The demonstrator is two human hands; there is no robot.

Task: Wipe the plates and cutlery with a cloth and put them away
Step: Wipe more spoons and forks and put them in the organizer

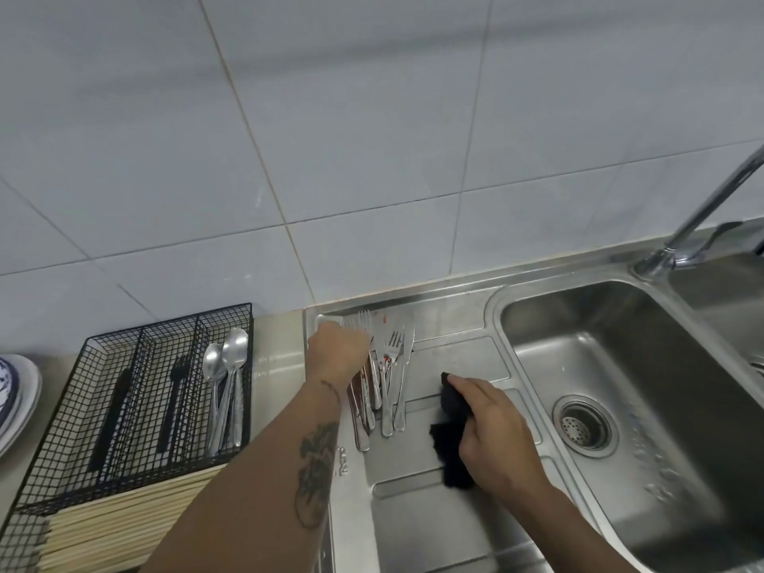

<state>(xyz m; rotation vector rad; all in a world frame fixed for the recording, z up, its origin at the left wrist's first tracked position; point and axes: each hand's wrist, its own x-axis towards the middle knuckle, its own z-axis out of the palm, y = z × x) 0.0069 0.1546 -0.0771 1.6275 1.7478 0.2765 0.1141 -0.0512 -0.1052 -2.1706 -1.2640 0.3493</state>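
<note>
The left hand (337,355) reaches down into the pile of cutlery (382,378) on the sink's draining board (450,357), but its fingers are hidden, so I cannot tell if it holds a fork yet. The right hand (492,423) has its fingers curled around the black cloth (452,432), just beside the pile. The forks lie close together, so pulling one could drag others along, and one might slide into the sink bowl (612,349) instead of the black wire basket (136,407), where two spoons (225,361) already lie, with plates (16,390) at the far left.

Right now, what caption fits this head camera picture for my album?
Left hand reaches into cutlery on the drainboard; right hand holds a black cloth.
</note>
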